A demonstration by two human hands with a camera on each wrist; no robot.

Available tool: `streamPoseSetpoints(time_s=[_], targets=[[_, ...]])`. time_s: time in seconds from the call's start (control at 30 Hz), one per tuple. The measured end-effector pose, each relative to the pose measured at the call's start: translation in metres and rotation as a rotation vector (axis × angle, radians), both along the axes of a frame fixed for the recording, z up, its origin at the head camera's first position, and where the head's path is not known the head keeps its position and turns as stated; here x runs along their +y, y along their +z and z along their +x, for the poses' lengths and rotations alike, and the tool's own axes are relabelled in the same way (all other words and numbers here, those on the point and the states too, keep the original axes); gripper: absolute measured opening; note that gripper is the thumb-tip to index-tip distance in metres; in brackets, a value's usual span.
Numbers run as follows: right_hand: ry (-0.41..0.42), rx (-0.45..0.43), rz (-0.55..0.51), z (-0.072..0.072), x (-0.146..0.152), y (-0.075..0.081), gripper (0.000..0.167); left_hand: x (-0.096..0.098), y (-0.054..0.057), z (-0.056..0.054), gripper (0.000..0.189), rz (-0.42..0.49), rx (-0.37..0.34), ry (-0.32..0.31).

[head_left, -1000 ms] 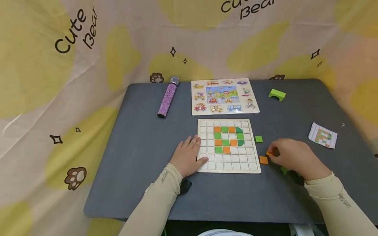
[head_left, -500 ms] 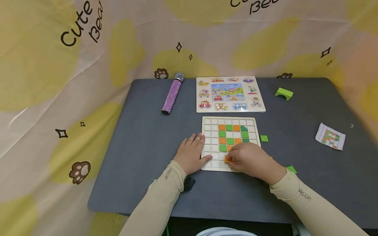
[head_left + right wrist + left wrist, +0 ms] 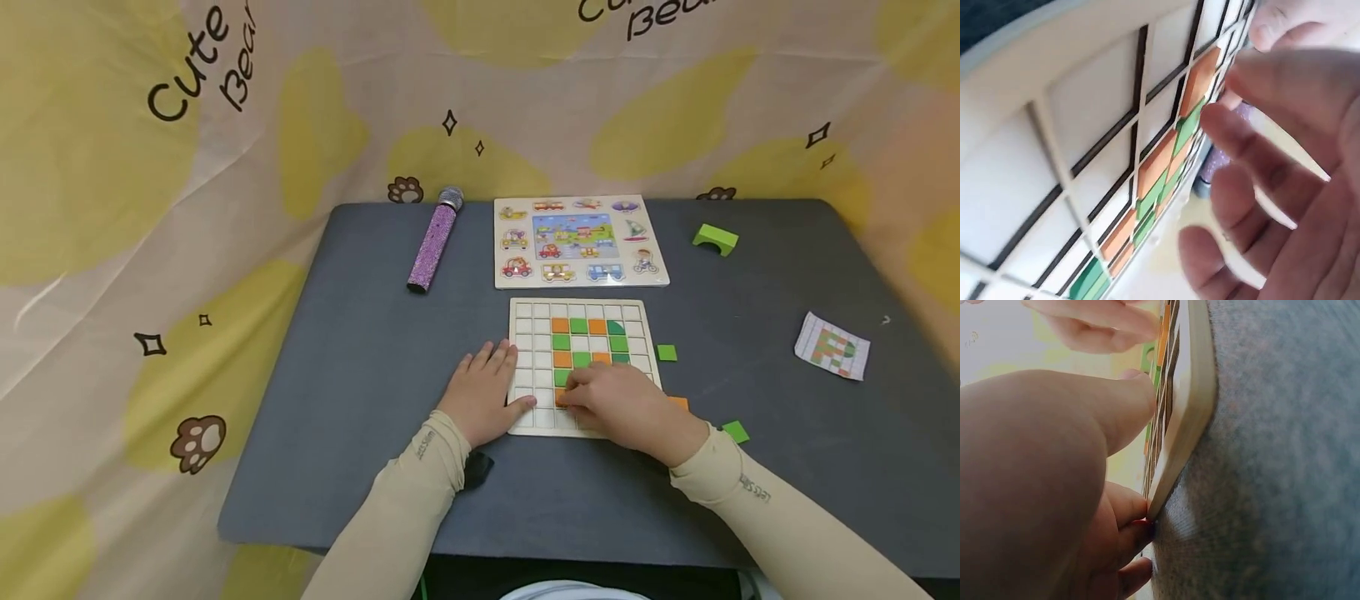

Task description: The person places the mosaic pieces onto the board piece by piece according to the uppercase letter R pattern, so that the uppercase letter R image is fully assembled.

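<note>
A white grid board lies on the table, with orange and green square tiles and darker green curved pieces in its cells. My left hand rests on its left edge, fingers spread and thumb over the grid. My right hand bends over the lower part of the board, thumb and fingertips at an orange square tile. In the right wrist view that orange tile lies in or on a cell, right at the fingertips. The right hand hides several nearby cells.
Beside the board lie loose green tiles and a partly hidden orange tile. A pattern card is at the right. Behind are a vehicle picture puzzle, a purple microphone and a green arch block.
My right hand has picked up an orange tile at the board's right and carried it left onto the grid, below the first column of tiles. The left hand stays on the board.
</note>
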State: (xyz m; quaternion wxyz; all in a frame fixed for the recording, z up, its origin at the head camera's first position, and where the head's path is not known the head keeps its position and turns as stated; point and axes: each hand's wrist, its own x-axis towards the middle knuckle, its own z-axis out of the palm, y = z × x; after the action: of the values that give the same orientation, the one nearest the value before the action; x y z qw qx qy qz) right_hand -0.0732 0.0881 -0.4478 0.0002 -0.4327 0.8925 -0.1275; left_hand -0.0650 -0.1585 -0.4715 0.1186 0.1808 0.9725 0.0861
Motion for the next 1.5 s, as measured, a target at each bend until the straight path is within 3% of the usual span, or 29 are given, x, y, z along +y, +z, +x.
streamPoseSetpoints(time_s=[0.1, 0.33, 0.6, 0.7, 0.97, 1.17, 1.5], targets=[[-0.007, -0.011, -0.031, 0.004, 0.010, 0.004, 0.019, 0.000, -0.002, 0.000, 0.087, 0.006, -0.002, -0.005], [-0.114, -0.034, -0.076, 0.012, 0.047, 0.009, 0.018, -0.002, -0.002, 0.000, 0.088, 0.021, 0.001, -0.014], [-0.365, -0.097, -0.042, 0.009, 0.093, 0.018, 0.019, -0.005, -0.001, 0.002, 0.087, 0.028, -0.004, -0.006], [-0.423, -0.104, -0.027, 0.007, 0.108, 0.021, 0.020, -0.005, 0.000, 0.003, 0.087, 0.034, -0.003, -0.004], [-0.501, -0.178, 0.048, 0.001, 0.136, 0.020, 0.021, -0.005, 0.001, 0.004, 0.086, 0.039, 0.006, -0.008], [-0.539, -0.192, 0.031, 0.001, 0.144, 0.020, 0.021, -0.003, 0.001, 0.002, 0.086, 0.040, 0.017, -0.012], [-0.513, -0.235, 0.058, 0.002, 0.137, 0.010, 0.022, -0.001, -0.002, 0.000, 0.086, 0.030, 0.010, -0.016]])
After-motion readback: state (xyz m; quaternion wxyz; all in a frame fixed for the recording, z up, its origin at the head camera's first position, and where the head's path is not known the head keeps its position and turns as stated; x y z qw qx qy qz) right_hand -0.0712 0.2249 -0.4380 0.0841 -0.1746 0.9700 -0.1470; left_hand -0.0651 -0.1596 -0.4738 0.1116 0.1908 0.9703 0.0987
